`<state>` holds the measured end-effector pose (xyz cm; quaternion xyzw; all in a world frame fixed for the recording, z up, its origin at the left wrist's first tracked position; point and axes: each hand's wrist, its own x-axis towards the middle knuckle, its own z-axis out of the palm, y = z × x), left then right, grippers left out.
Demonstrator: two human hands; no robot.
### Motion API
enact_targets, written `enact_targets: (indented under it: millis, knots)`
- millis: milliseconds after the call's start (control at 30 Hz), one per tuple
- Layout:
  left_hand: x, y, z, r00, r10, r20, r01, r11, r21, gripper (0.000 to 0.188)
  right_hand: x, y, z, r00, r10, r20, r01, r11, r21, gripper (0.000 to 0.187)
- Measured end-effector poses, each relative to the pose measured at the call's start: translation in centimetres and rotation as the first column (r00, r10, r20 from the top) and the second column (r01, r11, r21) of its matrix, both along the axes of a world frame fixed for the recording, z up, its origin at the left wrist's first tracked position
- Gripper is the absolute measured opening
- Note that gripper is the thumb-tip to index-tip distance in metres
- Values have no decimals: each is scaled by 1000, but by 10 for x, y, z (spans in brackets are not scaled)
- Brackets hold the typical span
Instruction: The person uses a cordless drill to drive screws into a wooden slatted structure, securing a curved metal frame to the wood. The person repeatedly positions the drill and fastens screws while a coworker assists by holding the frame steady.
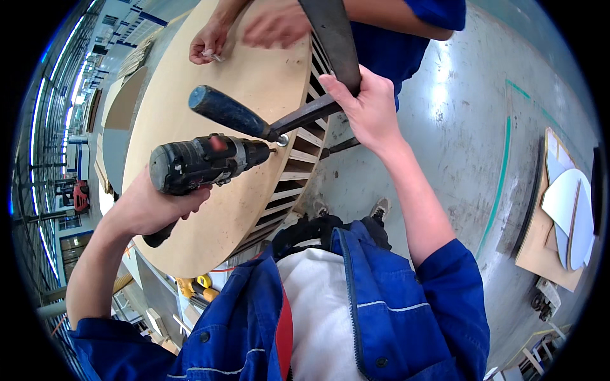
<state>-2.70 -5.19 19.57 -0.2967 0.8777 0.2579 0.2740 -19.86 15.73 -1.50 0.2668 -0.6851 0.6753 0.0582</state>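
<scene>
Black drill aimed rightward over pale curved panel; dark metal clamp, blue-handled, across panel's slatted edge.

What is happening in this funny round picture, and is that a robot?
No robot here, just a person's two bare hands. The camera sits on the person's head and looks down; its wide lens makes straight edges look bent. The left hand holds a black power drill. The right hand holds what looks like a dark metal clamp with a blue handle. Below is a big rounded wooden panel with slats along its side. At the top, you can see a co-worker's hand too.
</scene>
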Motion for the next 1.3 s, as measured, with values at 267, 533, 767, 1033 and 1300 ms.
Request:
enact_targets:
  millis: [267,533,767,1033,1300]
  knots:
    - [-27,-1,10,966,-168,195,196,972,-132,33,0,-11,-5,995,-94,-43,90,993,-82,30]
    - [-29,-27,6,873,-428,233,475,854,-211,49,-6,-11,-9,987,-113,-118,110,993,-34,22]
    - [-18,-45,5,687,-713,140,720,642,-263,49,-4,-14,-6,985,-132,-106,124,989,-86,28]
    - [-20,-37,7,799,-586,131,601,776,-193,49,-4,-15,-11,986,-136,-97,131,990,-56,25]
    - [12,-9,-12,926,-373,-58,372,928,-25,19,-1,-7,10,988,-143,-61,146,988,48,25]
